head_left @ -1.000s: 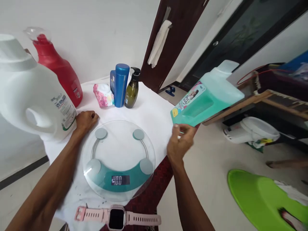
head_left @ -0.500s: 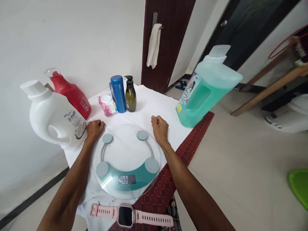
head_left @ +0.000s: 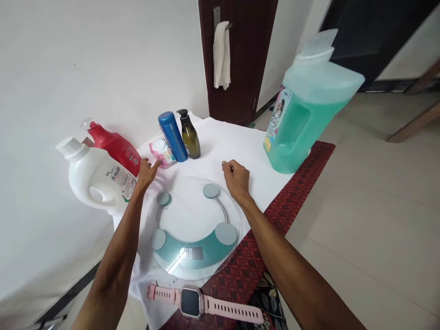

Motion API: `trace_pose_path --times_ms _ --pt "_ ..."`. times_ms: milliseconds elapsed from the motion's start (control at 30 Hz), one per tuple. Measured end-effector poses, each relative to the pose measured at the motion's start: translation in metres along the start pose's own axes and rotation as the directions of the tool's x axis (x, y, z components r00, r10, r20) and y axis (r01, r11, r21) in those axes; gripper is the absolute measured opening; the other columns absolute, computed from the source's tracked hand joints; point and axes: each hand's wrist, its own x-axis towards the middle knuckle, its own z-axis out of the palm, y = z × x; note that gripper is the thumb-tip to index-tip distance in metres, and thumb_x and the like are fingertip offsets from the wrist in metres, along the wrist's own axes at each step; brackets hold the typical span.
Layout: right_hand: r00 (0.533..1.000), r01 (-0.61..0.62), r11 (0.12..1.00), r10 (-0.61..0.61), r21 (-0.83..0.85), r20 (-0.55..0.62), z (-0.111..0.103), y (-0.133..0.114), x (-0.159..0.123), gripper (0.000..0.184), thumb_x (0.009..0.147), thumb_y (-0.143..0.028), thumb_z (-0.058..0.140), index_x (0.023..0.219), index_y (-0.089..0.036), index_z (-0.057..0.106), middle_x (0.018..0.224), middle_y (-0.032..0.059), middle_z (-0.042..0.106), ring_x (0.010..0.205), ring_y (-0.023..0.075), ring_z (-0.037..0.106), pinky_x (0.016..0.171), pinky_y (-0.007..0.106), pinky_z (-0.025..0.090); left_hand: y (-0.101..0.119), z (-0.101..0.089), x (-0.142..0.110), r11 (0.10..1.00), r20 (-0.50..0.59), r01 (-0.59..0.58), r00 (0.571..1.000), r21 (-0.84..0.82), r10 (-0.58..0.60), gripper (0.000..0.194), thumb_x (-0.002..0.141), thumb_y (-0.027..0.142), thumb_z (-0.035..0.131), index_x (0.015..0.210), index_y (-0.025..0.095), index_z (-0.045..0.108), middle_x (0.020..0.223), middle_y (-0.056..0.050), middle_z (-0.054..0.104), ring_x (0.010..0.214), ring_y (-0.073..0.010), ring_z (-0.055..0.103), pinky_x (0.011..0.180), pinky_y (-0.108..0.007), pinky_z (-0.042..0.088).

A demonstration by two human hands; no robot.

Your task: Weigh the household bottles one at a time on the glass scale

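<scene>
A round glass bathroom scale (head_left: 192, 211) lies on the white cloth between my forearms, its display lit but blurred. My left hand (head_left: 147, 175) is beyond the scale's far left edge with its fingers apart, one stretched toward a pink and white pack of wipes (head_left: 162, 153). Whether that fingertip touches the pack, I cannot tell. Loosely closed, my right hand (head_left: 236, 179) rests on the cloth at the scale's far right edge with nothing visible in it. A blue bottle (head_left: 173, 136) and a dark green pump bottle (head_left: 190, 135) stand beside the wipes.
White (head_left: 99, 172) and red (head_left: 117, 145) detergent jugs stand on the left by the wall. A large bottle of green liquid (head_left: 305, 114) is at the right table edge, above a red patterned cloth (head_left: 292, 201). A pink smartwatch (head_left: 190, 301) lies at the near edge.
My left hand has opened from a closed shape and reached forward toward the wipes. My right hand stays closed beside the scale. The camera view has shifted.
</scene>
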Motion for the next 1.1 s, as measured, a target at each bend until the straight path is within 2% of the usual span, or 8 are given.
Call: trace_pose_path --times_ms 133,233,467,600,667,800,933,1100 --pt "1.000 -0.002 0.999 0.001 -0.044 -0.005 0.002 -0.004 0.001 0.039 0.103 -0.038 0.057 0.069 -0.028 0.041 0.061 -0.0024 0.048 0.062 0.0180 0.041 0.071 0.035 0.027 0.040 0.017 0.014 0.999 -0.036 -0.041 0.999 -0.014 0.040 0.130 0.085 0.057 0.094 0.178 0.007 0.018 0.175 -0.037 0.032 0.161 -0.0472 0.047 0.127 -0.051 0.046" --pt "0.995 0.089 0.987 -0.082 -0.133 0.058 0.003 -0.006 -0.001 0.037 0.102 -0.039 0.059 0.071 -0.028 0.042 0.062 -0.0007 0.053 0.063 0.0186 0.045 0.071 0.035 0.028 0.061 0.028 0.019 0.998 0.035 -0.040 0.999 0.051 0.039 0.138 0.074 0.046 0.105 0.181 0.019 0.022 0.175 -0.034 0.031 0.154 -0.0529 0.054 0.128 -0.057 0.044" --pt "0.964 0.254 0.916 -0.213 -0.309 0.160 0.001 -0.002 -0.006 0.033 0.105 -0.038 0.059 0.075 -0.024 0.056 0.072 0.0050 0.068 0.064 0.0184 0.055 0.068 0.034 0.025 0.052 0.023 0.033 0.993 -0.007 -0.041 0.999 0.113 0.042 0.111 0.078 0.039 0.103 0.172 0.025 0.046 0.161 -0.028 0.053 0.146 -0.0528 0.061 0.119 -0.061 0.052" --pt "0.966 0.238 0.909 -0.185 -0.341 0.182 0.001 -0.005 -0.005 0.032 0.105 -0.036 0.060 0.076 -0.024 0.058 0.073 0.0056 0.069 0.065 0.0188 0.054 0.068 0.034 0.024 0.036 0.012 0.036 0.987 -0.101 -0.050 0.994 -0.150 0.035 0.094 0.077 0.019 0.100 0.161 0.022 0.058 0.155 -0.018 0.067 0.149 -0.0426 0.061 0.124 -0.055 0.052" --pt "0.971 0.213 0.916 -0.159 -0.341 0.179 0.000 -0.007 -0.004 0.032 0.105 -0.035 0.061 0.076 -0.024 0.059 0.073 0.0054 0.068 0.066 0.0192 0.054 0.068 0.034 0.024 0.028 0.006 0.030 0.954 -0.121 -0.046 0.993 -0.295 0.010 0.084 0.086 0.015 0.091 0.163 0.016 0.057 0.153 -0.017 0.069 0.145 -0.0366 0.066 0.120 -0.048 0.055" --pt "0.975 0.197 0.923 -0.148 -0.330 0.169 0.000 -0.009 -0.004 0.032 0.106 -0.035 0.061 0.076 -0.023 0.059 0.070 0.0038 0.064 0.068 0.0188 0.051 0.069 0.034 0.024 0.008 -0.011 -0.006 0.886 -0.109 -0.091 0.993 -0.455 0.046 0.068 0.100 0.026 0.074 0.165 0.016 0.055 0.157 -0.016 0.068 0.139 -0.0286 0.071 0.109 -0.040 0.063" --pt "0.975 0.213 0.916 -0.176 -0.341 0.136 0.001 -0.004 -0.004 0.031 0.106 -0.038 0.058 0.079 -0.023 0.060 0.069 0.0031 0.061 0.069 0.0196 0.050 0.071 0.035 0.027 -0.012 -0.036 -0.076 0.706 -0.091 -0.246 0.964 -0.665 0.250 0.078 0.081 0.047 0.094 0.151 0.026 0.068 0.150 -0.013 0.074 0.136 -0.0343 0.073 0.110 -0.050 0.066" --pt "0.977 0.210 0.914 -0.184 -0.347 0.106 0.004 0.008 0.000 0.032 0.108 -0.042 0.056 0.082 -0.024 0.058 0.073 0.0042 0.061 0.073 0.0221 0.053 0.075 0.036 0.038 -0.014 -0.056 -0.184 0.762 -0.112 -0.404 0.907 -0.507 0.406 0.076 0.082 0.050 0.098 0.151 0.031 0.072 0.156 -0.009 0.071 0.144 -0.0358 0.068 0.119 -0.054 0.062"
